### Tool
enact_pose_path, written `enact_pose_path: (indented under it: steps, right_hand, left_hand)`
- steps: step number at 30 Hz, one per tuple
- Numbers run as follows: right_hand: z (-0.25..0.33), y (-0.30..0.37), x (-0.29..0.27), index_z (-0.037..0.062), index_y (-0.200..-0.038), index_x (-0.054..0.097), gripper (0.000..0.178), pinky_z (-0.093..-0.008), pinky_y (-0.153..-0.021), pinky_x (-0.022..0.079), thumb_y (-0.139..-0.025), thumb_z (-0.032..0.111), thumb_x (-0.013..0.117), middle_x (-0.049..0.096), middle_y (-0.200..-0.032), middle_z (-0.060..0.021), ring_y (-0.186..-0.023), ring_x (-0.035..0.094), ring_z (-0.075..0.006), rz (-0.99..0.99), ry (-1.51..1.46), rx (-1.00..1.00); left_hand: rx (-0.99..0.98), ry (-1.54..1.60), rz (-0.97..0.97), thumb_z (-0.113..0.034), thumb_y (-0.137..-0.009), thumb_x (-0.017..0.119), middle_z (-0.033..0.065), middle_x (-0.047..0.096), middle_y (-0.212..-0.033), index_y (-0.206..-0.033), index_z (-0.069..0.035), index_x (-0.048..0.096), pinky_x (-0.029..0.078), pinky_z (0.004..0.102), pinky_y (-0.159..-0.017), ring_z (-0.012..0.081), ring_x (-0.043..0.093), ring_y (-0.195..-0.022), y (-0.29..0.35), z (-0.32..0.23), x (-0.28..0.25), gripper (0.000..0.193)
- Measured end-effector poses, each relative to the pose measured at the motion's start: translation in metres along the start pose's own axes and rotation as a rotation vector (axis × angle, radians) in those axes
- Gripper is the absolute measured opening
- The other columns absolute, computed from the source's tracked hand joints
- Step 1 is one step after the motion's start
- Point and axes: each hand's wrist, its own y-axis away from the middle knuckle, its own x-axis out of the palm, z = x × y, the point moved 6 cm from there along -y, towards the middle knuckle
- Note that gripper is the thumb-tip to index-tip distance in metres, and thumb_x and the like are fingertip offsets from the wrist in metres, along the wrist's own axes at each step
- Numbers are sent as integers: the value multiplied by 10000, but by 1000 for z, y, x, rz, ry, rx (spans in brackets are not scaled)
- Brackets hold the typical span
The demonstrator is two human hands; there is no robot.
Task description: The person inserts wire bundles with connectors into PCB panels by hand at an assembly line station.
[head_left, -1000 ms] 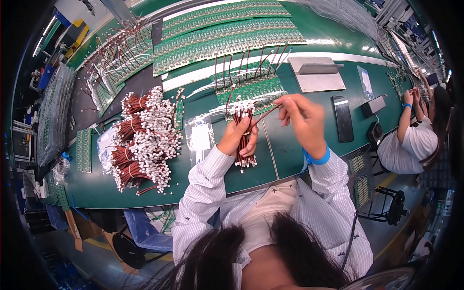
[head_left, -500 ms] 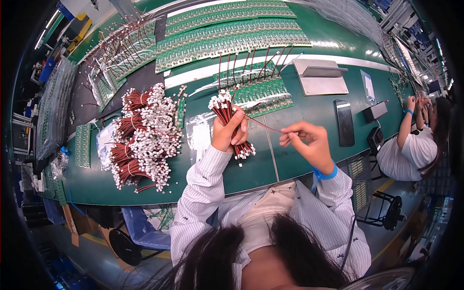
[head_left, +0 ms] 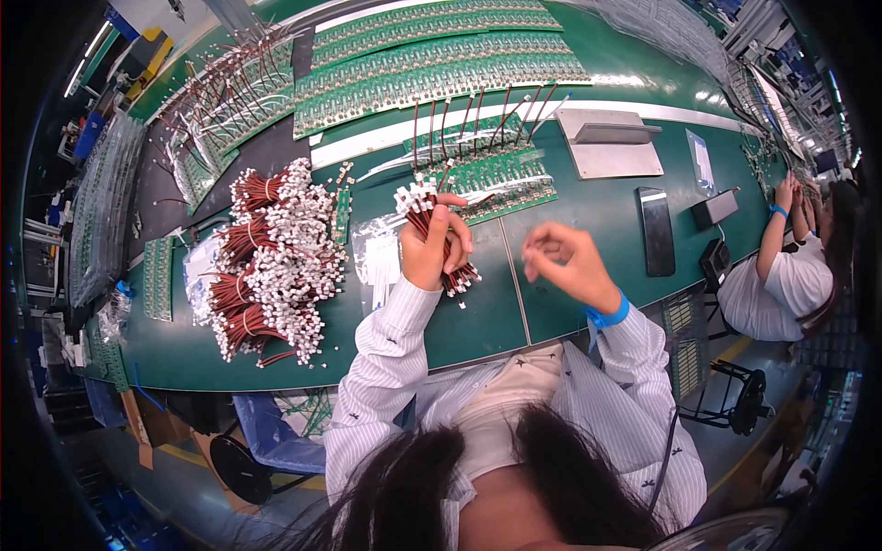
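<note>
Inside the green worktop's [head_left: 478, 328] front edge, white-tipped red-brown wires [head_left: 419, 206] are clasped by the left hand [head_left: 435, 246], the right hand's [head_left: 562, 259] fingers loosely parted.

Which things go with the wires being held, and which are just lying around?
Seem part of the work:
wire bundle in the left hand
pile of banded wire bundles
green circuit board with upright wires

Probably just lying about:
black smartphone
dark box with a cable

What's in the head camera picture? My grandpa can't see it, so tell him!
A person's left hand grasps a bundle of white-tipped reddish wires over a green workbench, while the right hand hovers nearby, fingers loosely curled. More wire bundles are heaped to the left; green circuit boards lie beyond.
</note>
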Motion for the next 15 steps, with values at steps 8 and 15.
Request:
enact_pose_path:
  steps: [8, 15]
  right_hand:
    - [-8, -53, -21, -15, -779, 597, 94, -248, -609, 469, -707, 46, 597, 599, -743, -88, -663, 587, -163, -306, 350, -303]
    - [-7, -67, -2, -9, -731, 596, 78, -305, -606, 435, -690, 56, 584, 585, -725, -112, -670, 556, -234, -239, 508, -413]
  left_hand:
    - [44, 68, -29, -246, -882, 351, 91, 479, -527, -932, 35, 423, 251, 211, -301, 67, 295, -298, -2, -3, -5, 295]
    - [26, 64, -32, -242, -883, 350, 80, 467, -519, -919, 21, 432, 255, 205, -298, 61, 290, -300, -1, -3, -6, 278]
